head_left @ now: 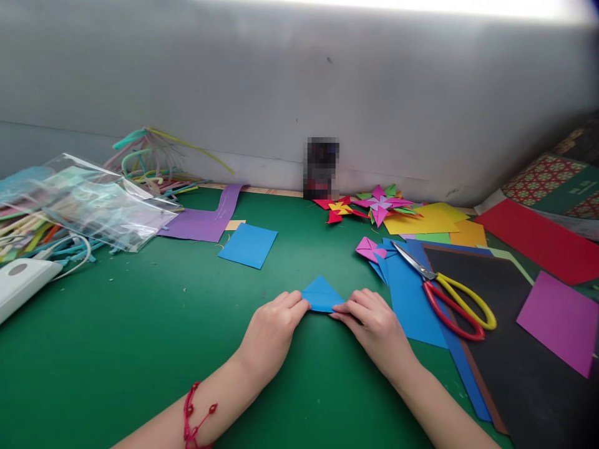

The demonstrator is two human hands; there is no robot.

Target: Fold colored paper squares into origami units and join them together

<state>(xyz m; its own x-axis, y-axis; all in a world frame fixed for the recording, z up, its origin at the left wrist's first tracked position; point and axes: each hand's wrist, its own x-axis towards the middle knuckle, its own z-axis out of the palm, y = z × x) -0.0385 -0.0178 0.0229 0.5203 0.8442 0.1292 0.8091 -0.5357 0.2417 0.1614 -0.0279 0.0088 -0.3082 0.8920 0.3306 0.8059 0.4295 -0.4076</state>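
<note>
A small sheet of blue paper [322, 294], folded into a triangle, lies on the green table with its point facing away from me. At its left corner, my left hand [276, 321] has its fingers closed on the edge. My right hand [369, 321] pinches the right corner between thumb and fingers. A red string bracelet with beads circles my left wrist. Beyond the triangle, to the left, rests a flat blue paper square [249, 246]. Just right of it is a pink folded paper piece [369, 248] with blue folded pieces beside it.
Scissors [433, 274] with red and yellow handles lie on blue and black sheets [524, 349] at right. Folded paper flowers [380, 204] sit at the back. Purple paper [199, 224], a clear plastic bag [107, 202] and a white device [28, 280] occupy the left.
</note>
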